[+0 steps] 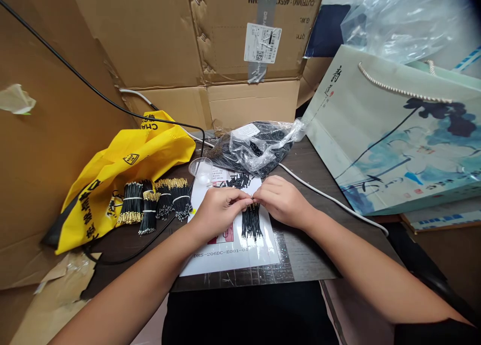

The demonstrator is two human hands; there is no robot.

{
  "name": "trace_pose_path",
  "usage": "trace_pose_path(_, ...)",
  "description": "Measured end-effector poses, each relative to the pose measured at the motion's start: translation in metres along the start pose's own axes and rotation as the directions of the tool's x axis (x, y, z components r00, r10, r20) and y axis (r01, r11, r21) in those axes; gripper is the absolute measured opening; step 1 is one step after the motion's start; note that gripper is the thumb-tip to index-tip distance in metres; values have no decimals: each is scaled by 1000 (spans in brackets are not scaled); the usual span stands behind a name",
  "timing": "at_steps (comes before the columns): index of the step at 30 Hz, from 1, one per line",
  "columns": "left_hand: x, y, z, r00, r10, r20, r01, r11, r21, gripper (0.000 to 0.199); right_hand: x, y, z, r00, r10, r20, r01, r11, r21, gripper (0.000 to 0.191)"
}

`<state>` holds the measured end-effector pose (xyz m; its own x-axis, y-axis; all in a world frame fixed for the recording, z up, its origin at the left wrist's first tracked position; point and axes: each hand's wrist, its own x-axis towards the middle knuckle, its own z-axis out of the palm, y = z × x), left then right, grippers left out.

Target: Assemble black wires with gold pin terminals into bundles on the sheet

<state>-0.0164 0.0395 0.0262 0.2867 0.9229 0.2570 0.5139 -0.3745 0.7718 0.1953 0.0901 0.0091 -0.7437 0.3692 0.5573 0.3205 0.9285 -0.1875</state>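
My left hand (221, 204) and my right hand (281, 199) meet above a printed sheet (240, 257), fingertips pinched together. What they pinch is too small and covered to make out. Just under the fingertips lies a group of short black wires (251, 222), side by side, with gold-coloured ends at the top partly hidden by my fingers. Behind my hands is a loose pile of short black tube pieces (237, 181). A small clear plastic cup (203, 172) sits left of that pile.
Banded bundles of black wires with gold ends (131, 199) lie on a yellow bag (124, 159) at left. A clear bag of black pieces (255, 144) lies behind. Cardboard (240, 29) walls the back; a paper gift bag (406, 144) stands right. Cables (330, 197) cross the table.
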Motion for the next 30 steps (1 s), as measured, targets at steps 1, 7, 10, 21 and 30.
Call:
trace_pose_path(1,0,0,0,998,-64,29,66,995,-69,16,0,0,-1,1000,-12,10,12,1000,-19,15)
trace_pose_path(7,4,-4,-1,964,-179,195,240,902,-359,20,2,-5,-5,1000,-25,10,25,999,-45,16)
trace_pose_path(10,7,-6,-5,986,-54,161,90,969,-231,20,4,-7,-8,1000,-24,-14,24,999,-39,13)
trace_pose_path(21,7,-7,-6,981,190,29,-191,980,51,10,1,-4,-8,998,-17,-60,17,1000,-11,7)
trace_pose_path(30,1,-8,-2,939,344,-16,-332,916,225,9,1,-7,-4,996,59,-66,-48,986,162,10)
